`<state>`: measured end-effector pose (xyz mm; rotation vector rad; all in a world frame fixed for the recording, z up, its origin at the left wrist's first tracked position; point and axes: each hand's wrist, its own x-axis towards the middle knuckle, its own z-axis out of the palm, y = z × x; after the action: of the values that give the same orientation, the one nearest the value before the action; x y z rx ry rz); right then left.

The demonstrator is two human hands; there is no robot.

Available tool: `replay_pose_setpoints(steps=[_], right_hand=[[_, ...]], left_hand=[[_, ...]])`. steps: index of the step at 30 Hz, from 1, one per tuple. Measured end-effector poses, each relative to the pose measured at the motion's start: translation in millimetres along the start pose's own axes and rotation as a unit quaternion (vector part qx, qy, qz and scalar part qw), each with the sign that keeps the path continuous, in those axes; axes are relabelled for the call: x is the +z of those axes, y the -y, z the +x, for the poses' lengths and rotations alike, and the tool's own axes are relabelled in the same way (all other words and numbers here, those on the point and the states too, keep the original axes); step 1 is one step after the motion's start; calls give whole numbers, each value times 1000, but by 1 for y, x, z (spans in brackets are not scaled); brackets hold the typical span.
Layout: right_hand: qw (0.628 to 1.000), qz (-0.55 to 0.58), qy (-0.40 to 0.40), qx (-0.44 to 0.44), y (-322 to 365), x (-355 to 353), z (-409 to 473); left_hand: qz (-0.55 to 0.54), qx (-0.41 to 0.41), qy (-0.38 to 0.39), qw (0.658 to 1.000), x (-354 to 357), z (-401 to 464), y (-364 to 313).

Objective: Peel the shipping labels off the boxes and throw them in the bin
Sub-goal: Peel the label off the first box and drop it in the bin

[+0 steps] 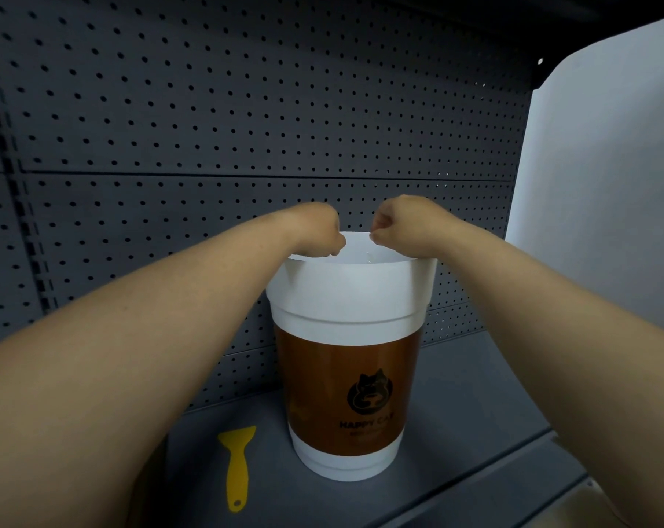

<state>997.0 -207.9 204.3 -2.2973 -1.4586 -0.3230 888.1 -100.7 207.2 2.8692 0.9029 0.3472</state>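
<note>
Ahead of me stands a dark grey pegboard panel, filling most of the view, with a pale white wall at its right edge. Below it runs a grey shelf that carries everything else.

On that shelf, close against the pegboard, stands the bin, upright and shaped like a giant takeaway cup: white rim band and base, a brown sleeve around its middle with a black cat logo and the words "HAPPY CAT". Its mouth is open at the top.

Both of my bare forearms reach forward over the shelf and meet above the bin's mouth. My left hand is curled, fingers bunched downward at the left side of the rim. My right hand is curled the same way at the right side, thumb and fingertips pinched close together. Whether either hand is gripping a label I cannot tell; something small and pale shows at the right fingertips, too small to make out.

A yellow plastic scraper lies flat on the shelf, just left of the bin's base, apart from it, blade end toward the pegboard.
</note>
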Motion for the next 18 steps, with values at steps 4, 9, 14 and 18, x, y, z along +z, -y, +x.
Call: replay_pose_setpoints(steps=[4, 9, 14, 18], right_hand=[[1000, 8, -8, 4, 2, -4, -7], [1000, 9, -19, 8, 7, -8, -16], [998, 29, -58, -2, 22, -12, -26], [994, 51, -90, -38, 49, -7, -37]], left_hand=[[21, 8, -31, 999, 2, 2, 1], [59, 6, -81, 995, 1, -6, 4], [65, -12, -156, 985, -6, -31, 15], [68, -38, -210, 975, -8, -61, 31]])
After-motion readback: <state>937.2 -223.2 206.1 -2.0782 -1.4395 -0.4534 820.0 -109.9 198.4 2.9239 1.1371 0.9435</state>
